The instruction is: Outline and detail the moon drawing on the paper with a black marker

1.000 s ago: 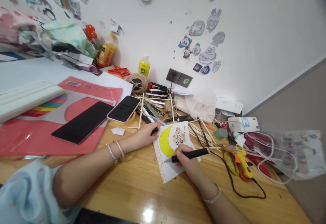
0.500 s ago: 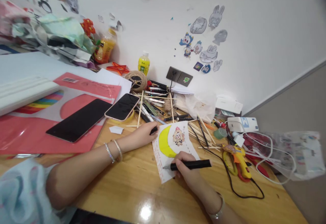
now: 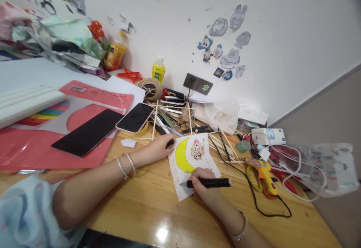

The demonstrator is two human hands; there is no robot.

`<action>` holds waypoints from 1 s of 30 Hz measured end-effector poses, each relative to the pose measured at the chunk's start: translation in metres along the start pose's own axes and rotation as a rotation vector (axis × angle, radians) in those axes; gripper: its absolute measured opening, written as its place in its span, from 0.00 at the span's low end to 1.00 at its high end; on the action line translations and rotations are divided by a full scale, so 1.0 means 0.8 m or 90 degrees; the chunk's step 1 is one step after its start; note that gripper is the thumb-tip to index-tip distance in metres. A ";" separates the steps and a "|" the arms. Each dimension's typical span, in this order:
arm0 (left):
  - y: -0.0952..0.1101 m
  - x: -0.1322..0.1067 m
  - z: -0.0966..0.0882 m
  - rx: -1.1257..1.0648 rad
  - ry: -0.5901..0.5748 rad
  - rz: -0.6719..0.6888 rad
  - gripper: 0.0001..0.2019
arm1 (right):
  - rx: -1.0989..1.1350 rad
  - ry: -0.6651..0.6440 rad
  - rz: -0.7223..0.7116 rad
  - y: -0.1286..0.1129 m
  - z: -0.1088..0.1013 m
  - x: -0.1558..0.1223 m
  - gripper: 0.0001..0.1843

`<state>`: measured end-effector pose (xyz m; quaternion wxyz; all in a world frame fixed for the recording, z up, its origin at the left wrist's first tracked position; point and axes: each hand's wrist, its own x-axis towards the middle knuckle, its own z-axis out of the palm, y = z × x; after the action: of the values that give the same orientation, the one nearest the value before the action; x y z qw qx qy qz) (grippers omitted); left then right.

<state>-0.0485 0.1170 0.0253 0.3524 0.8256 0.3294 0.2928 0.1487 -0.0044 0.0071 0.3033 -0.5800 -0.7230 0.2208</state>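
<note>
A sheet of white paper (image 3: 203,167) lies on the wooden table, bearing a yellow crescent moon (image 3: 182,156), a small cartoon figure (image 3: 197,149) and faint reddish marks along its left side. My right hand (image 3: 204,182) is closed round a black marker (image 3: 213,182), whose grey tip touches or hovers just over the paper's lower left part. At the paper's upper left edge rests my left hand (image 3: 162,146), its fingers curled on a small black marker cap (image 3: 170,143). Bracelets circle both wrists.
Two phones, a black one (image 3: 87,132) and a pink-edged one (image 3: 135,118), lie left of the paper. Behind it are heaped pens, wooden sticks (image 3: 189,118) and twine (image 3: 152,89). A yellow glue gun (image 3: 266,176) with a black cord lies at right. Drink bottles (image 3: 158,69) stand by the wall.
The marker in my right hand has shifted slightly left and tilted a little. My left hand stays at the paper's edge with the cap. The whole view has shifted slightly.
</note>
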 end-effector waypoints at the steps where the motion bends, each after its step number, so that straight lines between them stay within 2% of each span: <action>1: -0.001 0.000 0.000 0.000 0.001 0.004 0.02 | -0.019 -0.004 -0.011 -0.002 -0.001 0.000 0.13; 7: 0.000 0.000 0.000 -0.003 -0.008 0.012 0.02 | -0.088 -0.034 -0.088 -0.015 -0.002 -0.001 0.14; 11: 0.003 0.000 -0.001 -0.004 -0.007 0.014 0.02 | -0.062 -0.008 -0.112 -0.013 -0.003 -0.003 0.14; 15: 0.005 0.001 -0.001 0.001 0.016 -0.003 0.02 | 0.065 0.067 -0.053 -0.008 -0.007 -0.006 0.15; 21: 0.006 0.003 -0.002 -0.010 0.029 -0.014 0.01 | 0.061 -0.003 0.010 -0.009 -0.008 -0.004 0.16; 30: 0.004 0.003 -0.001 -0.012 0.023 -0.012 0.01 | 0.048 -0.002 0.006 -0.007 -0.003 -0.001 0.14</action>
<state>-0.0467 0.1170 0.0290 0.3569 0.8136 0.3408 0.3076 0.1466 -0.0063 0.0126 0.3230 -0.5711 -0.7121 0.2500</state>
